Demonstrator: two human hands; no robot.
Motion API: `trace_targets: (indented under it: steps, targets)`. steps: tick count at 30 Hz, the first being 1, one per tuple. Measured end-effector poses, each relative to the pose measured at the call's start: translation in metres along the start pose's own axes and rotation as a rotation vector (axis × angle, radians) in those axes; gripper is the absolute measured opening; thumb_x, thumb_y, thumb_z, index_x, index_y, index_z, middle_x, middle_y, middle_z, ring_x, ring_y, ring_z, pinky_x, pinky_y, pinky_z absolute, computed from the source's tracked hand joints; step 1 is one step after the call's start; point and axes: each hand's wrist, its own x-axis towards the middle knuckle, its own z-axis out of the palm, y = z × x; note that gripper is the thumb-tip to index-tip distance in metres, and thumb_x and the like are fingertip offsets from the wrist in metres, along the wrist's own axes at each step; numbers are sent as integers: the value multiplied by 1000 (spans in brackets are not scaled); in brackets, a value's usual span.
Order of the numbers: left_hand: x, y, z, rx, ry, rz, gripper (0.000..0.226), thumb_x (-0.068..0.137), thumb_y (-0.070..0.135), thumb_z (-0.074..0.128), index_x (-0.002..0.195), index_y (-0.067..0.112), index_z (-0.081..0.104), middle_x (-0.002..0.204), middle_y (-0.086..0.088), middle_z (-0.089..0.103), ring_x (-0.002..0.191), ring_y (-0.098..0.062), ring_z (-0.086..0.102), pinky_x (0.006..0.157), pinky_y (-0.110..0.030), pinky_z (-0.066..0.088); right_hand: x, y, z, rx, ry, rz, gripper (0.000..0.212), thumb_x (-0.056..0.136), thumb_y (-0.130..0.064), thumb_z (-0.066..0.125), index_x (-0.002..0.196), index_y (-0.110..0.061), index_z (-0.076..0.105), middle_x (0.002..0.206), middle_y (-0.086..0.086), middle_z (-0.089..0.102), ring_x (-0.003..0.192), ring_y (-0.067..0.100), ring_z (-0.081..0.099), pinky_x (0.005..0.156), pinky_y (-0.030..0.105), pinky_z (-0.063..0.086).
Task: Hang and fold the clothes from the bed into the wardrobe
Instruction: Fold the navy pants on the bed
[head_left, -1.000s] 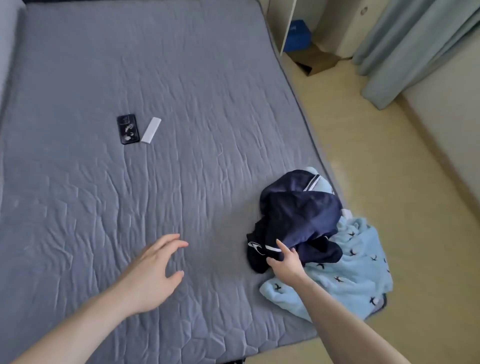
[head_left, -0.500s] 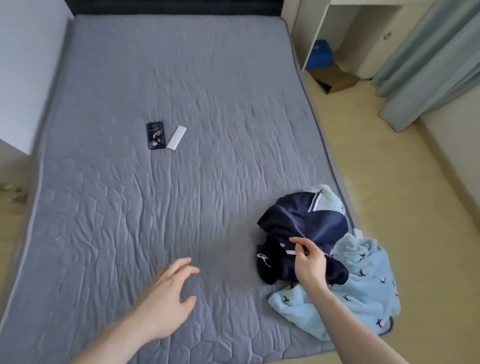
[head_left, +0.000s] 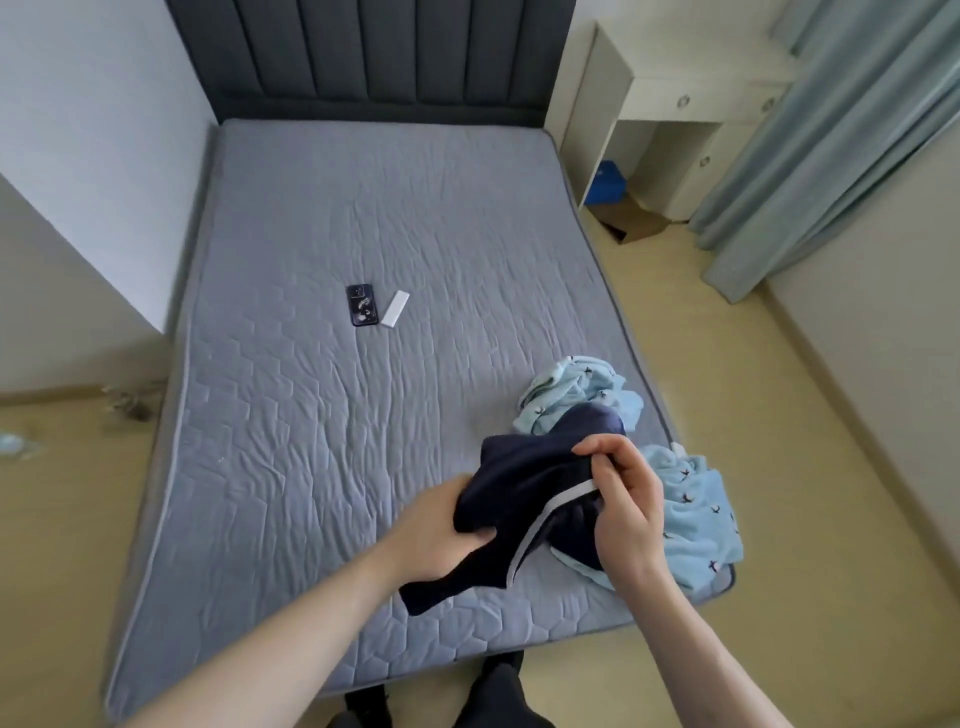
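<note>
- Bed (head_left: 322, 415) took up most of the room: grey quilted mattress cover, dark padded headboard (head_left: 374, 57) at its far end.
- Navy garment (head_left: 524, 488) with a pale stripe along one edge was lifted just above the bed's near right corner, bunched between both hands, its lower end trailing down to the mattress.
- Left hand (head_left: 431, 535) gripped the garment's left side, fingers curled into the dark cloth, thumb tucked under a fold.
- Right hand (head_left: 623, 499) pinched the garment's upper right edge by the striped hem, fingers bent round the fabric.
- Light blue garment (head_left: 691, 519), printed with small dark bird shapes, lay crumpled on the bed's near right corner, partly under the navy one; another light blue bundle showed just beyond the navy cloth, and I could not tell whether it was the same piece.
- Black phone (head_left: 362, 305) lay flat near the middle of the bed, well apart from the clothes, a small white bar-shaped object (head_left: 395, 308) just beside it on the right.
- White cabinet (head_left: 670, 104) with round knobs stood off the bed's far right corner; a blue item (head_left: 608, 179) and a flattened cardboard box (head_left: 636, 223) sat on the floor at its foot.
- Pale green curtain (head_left: 810, 145) hung right of the cabinet.
- Wardrobe not in sight from where I stood.
</note>
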Motion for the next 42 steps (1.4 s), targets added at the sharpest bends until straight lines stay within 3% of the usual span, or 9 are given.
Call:
trace_targets:
  steps: [3, 8, 14, 19, 25, 31, 36, 39, 42]
  targets:
    - [-35, -18, -25, -157, 68, -34, 9, 91, 46, 64, 82, 47, 65, 79, 22, 72, 74, 6, 67, 74, -37, 55, -18, -21, 23, -3, -19, 12, 32, 99, -11, 47, 100, -28, 75, 99, -3, 74, 95, 13, 66, 84, 19, 52]
    - [-92, -14, -99, -589, 260, -24, 25, 79, 25, 64, 100, 19, 77, 101, -13, 77, 91, -19, 70, 90, -49, 55, -42, -5, 39, 5, 9, 226, 35, 107, -10, 49, 102, -30, 78, 97, 1, 75, 86, 14, 68, 77, 33, 60]
    - [-147, 20, -161, -664, 198, 62, 22, 85, 7, 65, 104, 0, 71, 98, -18, 74, 88, -21, 69, 73, -26, 56, -64, 16, 87, -25, -225, 354, 44, 107, -7, 48, 101, -37, 79, 97, -1, 75, 80, 8, 66, 67, 25, 56]
    - [-190, 49, -196, -627, 174, 172, 22, 92, -4, 59, 113, -9, 63, 98, -17, 67, 91, -27, 65, 80, -33, 53, -72, 14, 120, -147, -395, 292, 53, 90, 7, 59, 123, -33, 68, 121, 2, 73, 100, 17, 70, 74, 27, 57]
    - [-223, 74, -248, -560, 52, 279, 33, 83, 3, 60, 114, -8, 64, 103, -18, 67, 92, -23, 66, 81, -28, 54, -76, 10, 172, -544, -711, 193, 66, 83, -27, 81, 142, -16, 54, 131, 0, 60, 122, 19, 59, 105, 42, 52]
    - [-239, 62, -311, -652, 276, 307, 23, 82, 12, 59, 96, 17, 77, 93, -12, 72, 85, -24, 69, 75, -30, 57, -70, -5, 210, -664, -809, 156, 19, 74, -29, 70, 78, -43, 57, 68, -28, 65, 61, -11, 60, 49, 10, 44]
    - [-237, 21, -358, -317, 562, 204, 28, 77, 29, 69, 104, 20, 76, 99, -2, 77, 93, -22, 73, 79, -33, 55, -53, -28, 213, -500, -649, 43, 41, 96, -10, 55, 69, -38, 67, 53, -16, 55, 47, 1, 44, 49, 15, 35]
    - [-223, -28, -372, 63, 830, -106, 29, 82, 35, 69, 109, 26, 73, 108, 0, 75, 104, -29, 69, 88, -39, 54, -43, -44, 211, -312, -547, 113, 40, 104, -29, 58, 64, -24, 59, 57, -13, 50, 53, 4, 45, 54, 27, 37]
    - [-213, -70, -345, 380, 761, -371, 61, 89, 36, 69, 144, 20, 48, 144, -10, 50, 126, -35, 54, 102, -41, 46, -40, -69, 222, -138, -579, 295, 50, 97, -51, 63, 56, -24, 52, 58, -4, 50, 52, 10, 52, 50, 25, 41]
